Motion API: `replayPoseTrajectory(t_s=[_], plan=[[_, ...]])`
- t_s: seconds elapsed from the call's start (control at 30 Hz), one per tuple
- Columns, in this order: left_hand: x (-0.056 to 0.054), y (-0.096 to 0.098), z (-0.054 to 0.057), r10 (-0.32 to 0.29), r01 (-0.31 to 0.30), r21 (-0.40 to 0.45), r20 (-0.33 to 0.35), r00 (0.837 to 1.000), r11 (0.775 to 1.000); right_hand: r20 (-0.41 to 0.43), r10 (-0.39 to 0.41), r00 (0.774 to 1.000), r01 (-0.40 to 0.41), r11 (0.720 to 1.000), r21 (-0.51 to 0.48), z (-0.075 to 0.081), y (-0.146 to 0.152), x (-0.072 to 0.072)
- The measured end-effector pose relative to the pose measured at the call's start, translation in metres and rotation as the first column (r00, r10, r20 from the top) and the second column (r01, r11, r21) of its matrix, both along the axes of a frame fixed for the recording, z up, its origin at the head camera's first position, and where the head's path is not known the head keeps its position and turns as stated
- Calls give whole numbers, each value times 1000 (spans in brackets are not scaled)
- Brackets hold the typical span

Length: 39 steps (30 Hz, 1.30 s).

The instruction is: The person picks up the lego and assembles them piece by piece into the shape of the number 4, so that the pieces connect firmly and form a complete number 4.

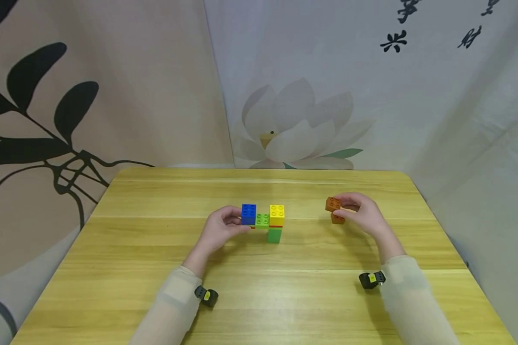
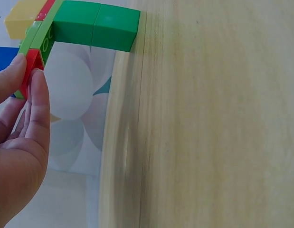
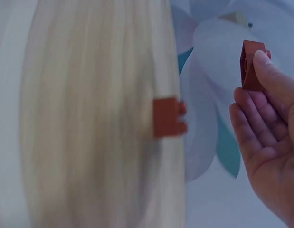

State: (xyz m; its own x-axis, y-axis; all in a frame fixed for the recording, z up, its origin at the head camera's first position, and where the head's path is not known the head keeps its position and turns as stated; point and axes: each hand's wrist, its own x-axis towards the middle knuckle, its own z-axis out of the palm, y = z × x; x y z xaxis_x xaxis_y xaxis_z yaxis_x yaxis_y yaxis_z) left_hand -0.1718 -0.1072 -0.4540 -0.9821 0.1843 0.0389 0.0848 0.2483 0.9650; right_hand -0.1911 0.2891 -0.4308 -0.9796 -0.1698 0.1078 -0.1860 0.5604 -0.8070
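A structure of toy building bricks stands on the table, with a blue brick [image 1: 248,214], a lime green brick [image 1: 262,220] and a yellow brick [image 1: 277,215] on top. Two stacked green bricks [image 2: 96,24] form a leg under its yellow end. My left hand [image 1: 222,227] pinches the structure's blue end, thumb and finger at a red piece [image 2: 33,69] beneath the lime part. My right hand [image 1: 362,213] holds an orange-brown brick [image 3: 253,65] between thumb and fingers. A second orange-brown brick [image 3: 165,117] sits on the table just below it, apart from the held one.
The wooden table [image 1: 259,297] ends at a back edge against hanging cloth [image 1: 164,86] printed with leaves and a flower. Each wrist wears a small black camera, one on the left sleeve [image 1: 170,302] and one on the right sleeve [image 1: 414,297].
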Motion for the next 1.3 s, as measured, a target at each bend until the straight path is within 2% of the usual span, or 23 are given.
replayPoseTrajectory(t_s=[0.27,0.47,0.53,0.77,0.87,1.1,1.2,1.3], plan=[[0,0,1,-5,5,0,6,1000,1000,-50,73,996,-73,997,1,16,-29,4],[1,1,3,0,0,-8,16,1000,1000,-109,141,984,-143,990,-12,24,-46,7],[3,2,7,2,-2,-12,20,1000,1000,-130,155,979,-158,987,-8,26,-51,8],[18,6,38,-6,6,-24,14,1000,1000,-193,188,963,-190,982,7,32,-67,10],[19,6,39,-2,2,-21,10,1000,1000,-229,206,951,-209,978,11,33,-73,11],[0,0,1,-3,3,-12,-1,1000,1000,-296,241,924,-249,969,14,42,-89,13],[1,0,1,-1,1,-16,-1,1000,1000,-314,271,910,-280,960,18,45,-96,14],[0,0,1,0,0,-21,-2,1000,1000,-308,286,907,-294,955,22,47,-102,14]])
